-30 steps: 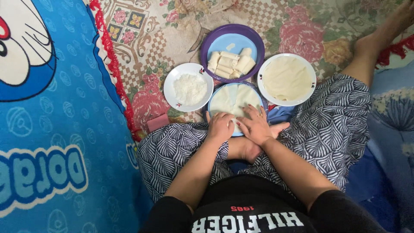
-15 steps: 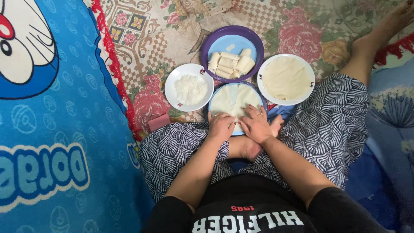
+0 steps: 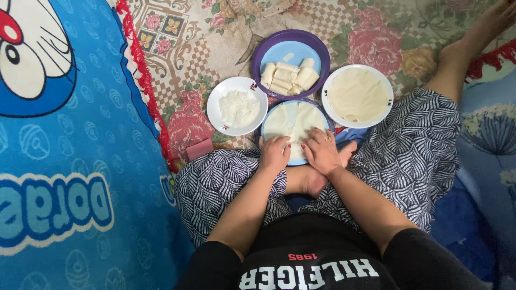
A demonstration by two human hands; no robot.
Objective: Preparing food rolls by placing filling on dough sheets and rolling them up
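Note:
I sit cross-legged on the floor. A pale thin wrapper sheet (image 3: 294,121) lies on a blue plate (image 3: 329,119) right in front of my legs. My left hand (image 3: 274,153) and my right hand (image 3: 321,152) both press on the near edge of that sheet, fingers curled down on it. What lies under the fingers is hidden. Beyond it stands a purple-rimmed plate (image 3: 263,52) with several finished white rolls (image 3: 286,78).
A white bowl (image 3: 215,102) of white shredded filling sits to the left. A white plate (image 3: 329,88) stacked with flat wrappers sits to the right. A floral mat lies under the dishes, a blue cartoon blanket (image 3: 70,161) on the left, my bare foot (image 3: 484,32) at the far right.
Both hands stay at the near edge of the sheet; only the fingers have shifted slightly.

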